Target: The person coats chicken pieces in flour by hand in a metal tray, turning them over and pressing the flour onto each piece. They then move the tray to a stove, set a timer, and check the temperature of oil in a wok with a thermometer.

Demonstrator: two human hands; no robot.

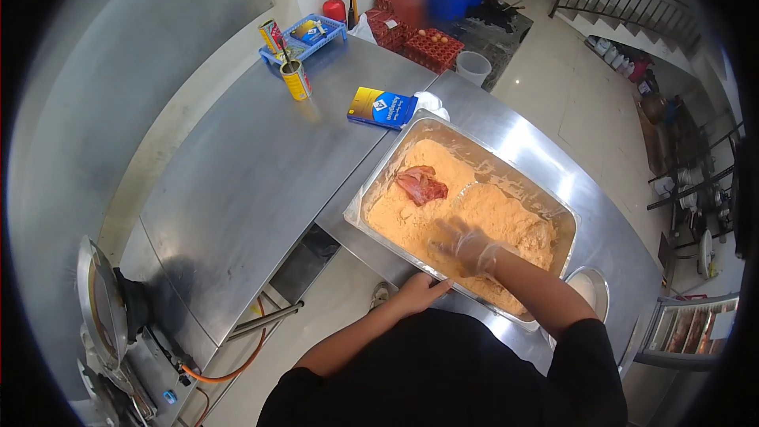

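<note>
Over the near half of the tray (378, 168), the right hand (466, 245), in a thin clear glove, lies with its fingers spread wide and flat on the orange breading (498, 209). It is released and grasps nothing. The left hand (419, 292) is bare and sits at the tray's near rim, fingers loosely bent against the metal edge. Whether it grips the rim or only rests there cannot be told.

The tray is a deep rectangular steel pan, filled almost wall to wall with the breading, which also cakes its inner walls. A piece of raw meat (421, 184), red and uncoated, lies on the breading toward the tray's far left corner, well apart from the gloved hand.

Beyond the tray's far corner a blue and yellow box (382, 107) lies flat on the steel surface (253, 174). Farther off stand a yellow can (296, 79) and a blue basket (304, 38) holding small items. A round metal bowl (591, 289) sits just beside the tray's right end.
</note>
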